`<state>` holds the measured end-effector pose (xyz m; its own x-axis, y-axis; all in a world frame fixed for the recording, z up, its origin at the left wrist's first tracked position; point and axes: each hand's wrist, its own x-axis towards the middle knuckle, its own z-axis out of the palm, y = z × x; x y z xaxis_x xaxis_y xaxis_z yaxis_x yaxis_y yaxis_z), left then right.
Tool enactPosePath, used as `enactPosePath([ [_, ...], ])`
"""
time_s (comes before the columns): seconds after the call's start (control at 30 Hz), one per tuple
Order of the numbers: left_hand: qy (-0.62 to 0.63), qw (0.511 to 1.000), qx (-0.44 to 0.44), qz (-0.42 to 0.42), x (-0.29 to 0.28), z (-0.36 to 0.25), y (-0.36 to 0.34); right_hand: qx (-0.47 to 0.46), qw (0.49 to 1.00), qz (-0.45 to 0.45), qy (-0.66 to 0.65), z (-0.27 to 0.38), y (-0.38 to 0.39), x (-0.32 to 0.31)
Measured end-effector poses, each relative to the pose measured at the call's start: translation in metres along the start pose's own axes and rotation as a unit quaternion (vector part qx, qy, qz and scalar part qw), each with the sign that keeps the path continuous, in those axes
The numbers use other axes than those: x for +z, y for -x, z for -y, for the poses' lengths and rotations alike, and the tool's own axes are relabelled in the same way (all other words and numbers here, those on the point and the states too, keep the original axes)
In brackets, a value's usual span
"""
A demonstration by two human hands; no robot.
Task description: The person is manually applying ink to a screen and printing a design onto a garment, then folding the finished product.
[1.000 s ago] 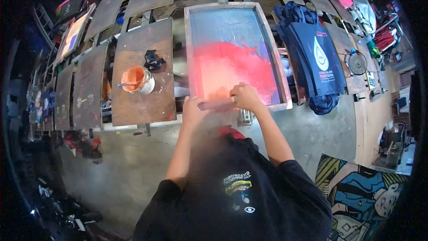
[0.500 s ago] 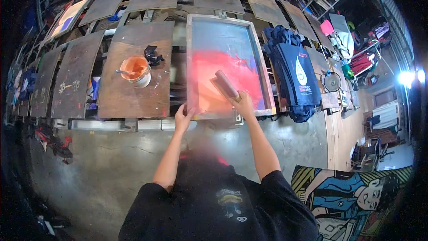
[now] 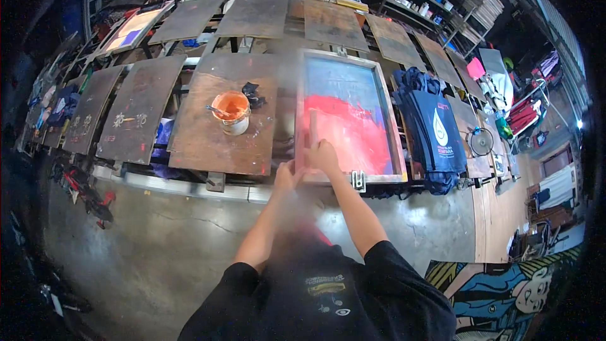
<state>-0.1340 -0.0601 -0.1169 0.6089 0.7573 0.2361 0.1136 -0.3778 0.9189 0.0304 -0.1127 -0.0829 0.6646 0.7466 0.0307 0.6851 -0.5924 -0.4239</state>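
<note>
One squeegee (image 3: 314, 128), probably light, stiff, ink-slick, best held by its bar, is gripped in right hand (image 3: 323, 156); left hand (image 3: 285, 177), near-left of screen frame (image 3: 390, 120), grip unclear.

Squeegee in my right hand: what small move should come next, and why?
Perhaps steady the frame with the left hand: it is at the near left corner, while the right hand holds the squeegee over the red ink.

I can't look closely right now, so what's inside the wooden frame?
Inside the wooden frame, red ink covers the nearer part of a bluish surface; the right hand holds a squeegee there. Whatever lies beneath that surface is hidden.
</note>
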Motion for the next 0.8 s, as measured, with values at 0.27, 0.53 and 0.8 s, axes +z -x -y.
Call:
enactPosePath([
  [0.27,0.179,0.971,-0.073,0.14,-0.032,-0.04,-0.002,0.072,0.996,0.01,-0.048,0.05,0.009,-0.006],
  [0.53,0.211,0.956,-0.139,0.146,-0.01,0.082,0.011,-0.003,0.999,-0.043,-0.024,0.081,0.046,-0.012],
  [0.8,0.152,0.937,-0.132,0.286,-0.023,0.061,-0.014,-0.001,0.995,-0.003,-0.1,0.064,0.039,-0.025],
])
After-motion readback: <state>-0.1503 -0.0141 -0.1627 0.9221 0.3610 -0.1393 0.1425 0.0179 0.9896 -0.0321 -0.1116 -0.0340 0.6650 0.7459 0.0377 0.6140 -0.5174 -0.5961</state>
